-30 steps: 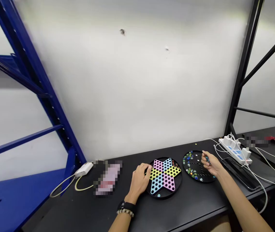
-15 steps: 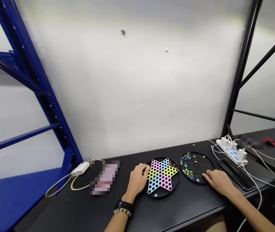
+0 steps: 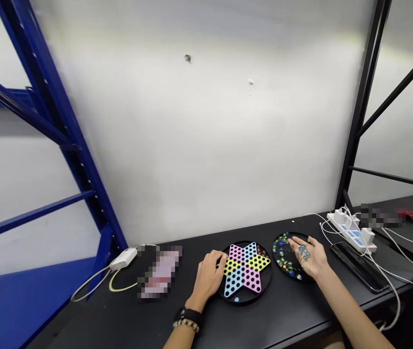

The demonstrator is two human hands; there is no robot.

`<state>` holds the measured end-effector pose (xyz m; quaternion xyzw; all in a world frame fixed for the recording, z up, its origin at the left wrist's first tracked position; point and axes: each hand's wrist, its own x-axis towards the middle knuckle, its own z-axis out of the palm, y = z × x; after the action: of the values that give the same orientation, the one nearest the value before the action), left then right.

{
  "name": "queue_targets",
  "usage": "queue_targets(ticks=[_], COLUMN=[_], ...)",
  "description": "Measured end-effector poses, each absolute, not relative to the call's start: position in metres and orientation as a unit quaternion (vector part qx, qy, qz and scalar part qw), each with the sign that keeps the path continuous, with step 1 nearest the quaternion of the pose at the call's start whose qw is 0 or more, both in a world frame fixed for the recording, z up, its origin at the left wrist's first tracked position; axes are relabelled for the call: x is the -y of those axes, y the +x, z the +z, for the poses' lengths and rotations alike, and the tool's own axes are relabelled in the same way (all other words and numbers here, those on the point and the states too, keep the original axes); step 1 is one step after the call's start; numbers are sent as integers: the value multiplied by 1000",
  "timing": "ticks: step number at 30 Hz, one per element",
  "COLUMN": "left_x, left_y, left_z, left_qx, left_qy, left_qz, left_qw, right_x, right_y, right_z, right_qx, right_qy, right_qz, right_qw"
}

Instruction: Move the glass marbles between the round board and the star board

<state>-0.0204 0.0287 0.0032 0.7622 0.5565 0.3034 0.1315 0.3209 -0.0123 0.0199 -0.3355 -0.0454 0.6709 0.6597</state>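
Observation:
My right hand (image 3: 310,258) is turned palm up above the round black tray (image 3: 298,234), with several light blue glass marbles (image 3: 304,252) lying in its cupped palm. Loose marbles (image 3: 281,253) in blue, green and other colours sit in the left part of that tray. My left hand (image 3: 209,274) grips the left rim of the Chinese checkers board (image 3: 252,281), its fingers bent over the edge. The board carries a six-pointed star of pink, blue and yellow sections with holes. Reddish marbles (image 3: 262,250) sit by its upper right edge, and a light blue piece (image 3: 237,299) lies near the front.
A black phone (image 3: 360,267) and a white power strip (image 3: 353,234) with plugs and loose cables are to the right. Left of the board lie a blurred pink packet (image 3: 162,274) and a white adapter (image 3: 124,258). A white wall (image 3: 228,160) stands behind the black table (image 3: 130,320).
My right hand has lifted from the right tray's edge and turned palm up, showing the blue marbles. My left hand stays at the board's rim. The view has shifted slightly.

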Motion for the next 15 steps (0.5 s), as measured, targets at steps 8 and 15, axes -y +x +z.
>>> queue_targets(ticks=[8, 15], left_x=[-26, -25], left_y=[-21, -20], left_z=[4, 3], left_qx=[-551, -551], left_qy=[764, 762], left_qz=[308, 320], left_qw=[134, 120], right_x=[2, 2], right_y=[250, 210], right_z=[27, 26], right_qx=[62, 71], right_qy=[-278, -294], right_qz=[737, 750], right_qw=[614, 588])
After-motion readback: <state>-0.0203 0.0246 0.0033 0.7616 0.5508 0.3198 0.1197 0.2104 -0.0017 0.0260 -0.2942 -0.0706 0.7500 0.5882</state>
